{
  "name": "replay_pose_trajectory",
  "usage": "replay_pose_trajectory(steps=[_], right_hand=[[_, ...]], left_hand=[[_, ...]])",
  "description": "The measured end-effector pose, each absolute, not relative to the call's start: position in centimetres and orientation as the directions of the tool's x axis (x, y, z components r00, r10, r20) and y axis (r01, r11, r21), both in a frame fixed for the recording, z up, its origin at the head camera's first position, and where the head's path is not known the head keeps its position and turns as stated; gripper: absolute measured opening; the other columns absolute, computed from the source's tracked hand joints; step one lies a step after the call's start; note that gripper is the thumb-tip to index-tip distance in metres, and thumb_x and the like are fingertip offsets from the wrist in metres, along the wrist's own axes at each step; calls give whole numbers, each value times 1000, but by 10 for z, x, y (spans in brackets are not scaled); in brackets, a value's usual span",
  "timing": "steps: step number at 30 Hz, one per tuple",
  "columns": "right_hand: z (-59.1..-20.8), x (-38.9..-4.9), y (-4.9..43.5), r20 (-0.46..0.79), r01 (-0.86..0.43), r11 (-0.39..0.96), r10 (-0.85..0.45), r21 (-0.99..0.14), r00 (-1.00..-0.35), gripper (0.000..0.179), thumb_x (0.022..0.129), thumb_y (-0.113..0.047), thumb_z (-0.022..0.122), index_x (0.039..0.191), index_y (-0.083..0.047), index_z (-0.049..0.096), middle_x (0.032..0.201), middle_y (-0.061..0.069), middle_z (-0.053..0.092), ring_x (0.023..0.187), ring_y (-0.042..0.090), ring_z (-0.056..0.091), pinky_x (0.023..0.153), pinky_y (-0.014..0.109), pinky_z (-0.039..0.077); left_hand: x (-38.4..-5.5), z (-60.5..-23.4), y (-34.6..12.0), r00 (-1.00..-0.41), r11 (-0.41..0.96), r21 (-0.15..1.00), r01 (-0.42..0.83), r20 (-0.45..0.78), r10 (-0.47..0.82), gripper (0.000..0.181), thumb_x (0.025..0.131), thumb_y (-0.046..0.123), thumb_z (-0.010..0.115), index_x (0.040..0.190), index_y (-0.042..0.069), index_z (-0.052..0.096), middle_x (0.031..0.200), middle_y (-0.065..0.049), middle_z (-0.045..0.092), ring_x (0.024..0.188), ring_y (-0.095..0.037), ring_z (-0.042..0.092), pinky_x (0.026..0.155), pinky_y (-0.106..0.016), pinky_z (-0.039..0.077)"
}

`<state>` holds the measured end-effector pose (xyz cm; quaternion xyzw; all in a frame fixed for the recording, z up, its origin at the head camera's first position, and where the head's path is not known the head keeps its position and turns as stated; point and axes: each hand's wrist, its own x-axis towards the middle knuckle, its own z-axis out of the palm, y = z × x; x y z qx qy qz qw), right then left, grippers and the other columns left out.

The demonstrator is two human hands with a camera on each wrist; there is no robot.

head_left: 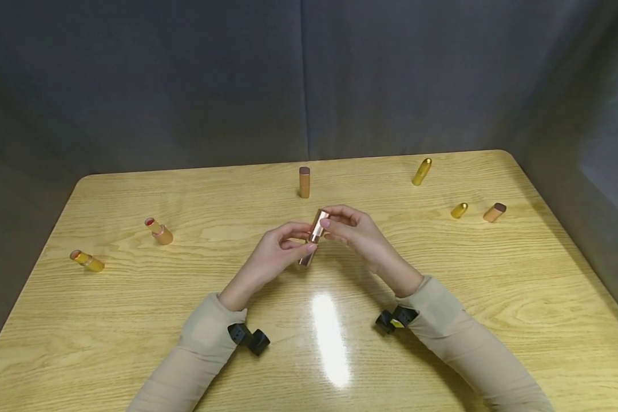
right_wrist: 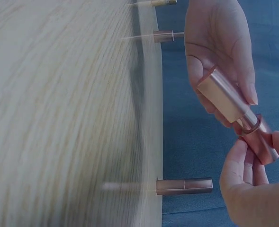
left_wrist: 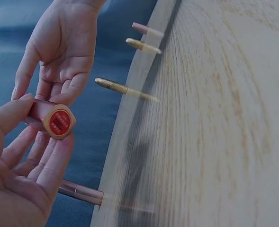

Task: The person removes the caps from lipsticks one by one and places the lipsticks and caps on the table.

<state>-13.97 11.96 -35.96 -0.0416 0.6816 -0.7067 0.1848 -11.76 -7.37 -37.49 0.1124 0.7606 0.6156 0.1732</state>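
Between both hands, over the middle of the table, is a tilted rose-gold lipstick. My left hand (head_left: 275, 254) pinches its base (right_wrist: 223, 94), whose end carries a red label (left_wrist: 59, 122). The fingers and thumb of my right hand (head_left: 357, 232) pinch its cap (right_wrist: 261, 145). A narrower inner tube (right_wrist: 248, 121) shows between base and cap in the right wrist view, so the cap sits only partly over it. Behind the hands a closed copper lipstick (head_left: 304, 183) stands upright.
At left on the wooden table (head_left: 134, 332) stand an uncapped copper lipstick (head_left: 162, 233) and an uncapped gold one (head_left: 88, 261). To the right are a closed gold lipstick (head_left: 422, 171), a gold cap (head_left: 459, 210) and a copper cap (head_left: 494, 213). A dark curtain (head_left: 185, 86) hangs behind.
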Motion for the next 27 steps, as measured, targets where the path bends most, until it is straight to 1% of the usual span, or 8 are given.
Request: replay_pose_trajectory(steps=[6,11,18,25,27], right_hand=[[-357,-140,120,-171,191,-40,-295,-981,-940,41,95,-6,52,131,10,44,98,-7,60,88,2,61,86,22,53],[-355,-141,122,-150,177,-82,-263,-981,-953,40,96,-7,51,132,10,43,95,-9,60,87,2,61,84,20,53],[-353,-143,126,-161,188,-87,-249,-978,-955,41,98,-8,49,135,9,40,95,-10,60,87,1,61,82,18,52],[-352,-145,131,-154,181,-91,-242,-979,-958,43,95,-4,51,135,7,41,94,-11,62,86,0,61,80,16,53],[-352,-146,133,-154,178,-81,-243,-981,-958,42,95,-3,52,134,7,42,94,-12,62,87,0,61,79,16,52]], left_hand=[[-117,-375,-75,-911,223,974,-45,-131,392,41,92,14,63,131,5,54,125,-18,58,104,-27,65,76,-26,54],[-118,-377,-77,-908,223,973,-60,-146,394,41,92,13,63,131,5,54,127,-18,57,103,-26,65,78,-28,54],[-119,-378,-82,-915,237,970,-51,-140,379,40,92,14,63,131,5,55,125,-18,57,103,-27,66,78,-29,55],[-120,-378,-88,-924,249,967,-48,-138,357,41,92,16,64,131,6,55,121,-16,58,101,-22,66,77,-26,53],[-121,-378,-90,-926,256,966,-47,-138,351,42,92,16,64,132,6,55,121,-16,57,104,-23,65,79,-25,52]])
